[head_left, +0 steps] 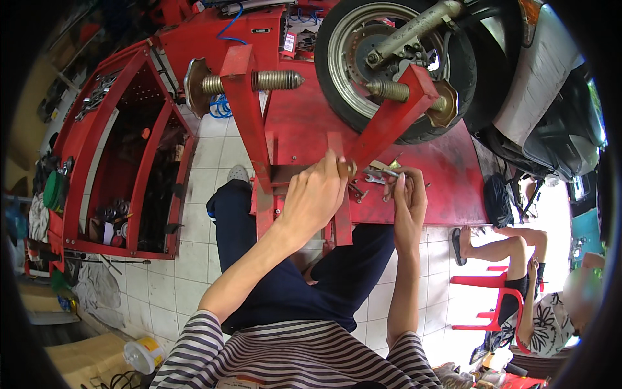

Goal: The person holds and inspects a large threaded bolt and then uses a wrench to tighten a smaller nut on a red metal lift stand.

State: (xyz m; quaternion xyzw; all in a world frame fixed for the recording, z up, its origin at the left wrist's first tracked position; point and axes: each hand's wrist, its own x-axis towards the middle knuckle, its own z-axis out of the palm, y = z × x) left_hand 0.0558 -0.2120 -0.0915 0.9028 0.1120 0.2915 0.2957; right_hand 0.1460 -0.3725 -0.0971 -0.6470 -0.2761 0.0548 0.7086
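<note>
My left hand [315, 194] is closed at the red clamp stand's base, beside a small round brass-coloured piece [350, 170] at its fingertips. Whether the fingers grip that piece is hard to see. My right hand [409, 204] pinches a slim silver metal rod [391, 172], perhaps a bolt, over the red platform [298, 117]. Between the hands lie an open-ended wrench [374, 178] and several small bolts [357, 192]. The red clamp stand [245, 123] rises in front of me, with two thick threaded screws [275, 80] pointing inward.
A motorcycle wheel [330, 71] stands on the platform at the far right, below a grey motorcycle body [538, 84]. To the left is a red tool cart [129, 175] with open shelves. A person sits on a red chair [483, 298] at the right. A white bucket [144, 354] stands lower left.
</note>
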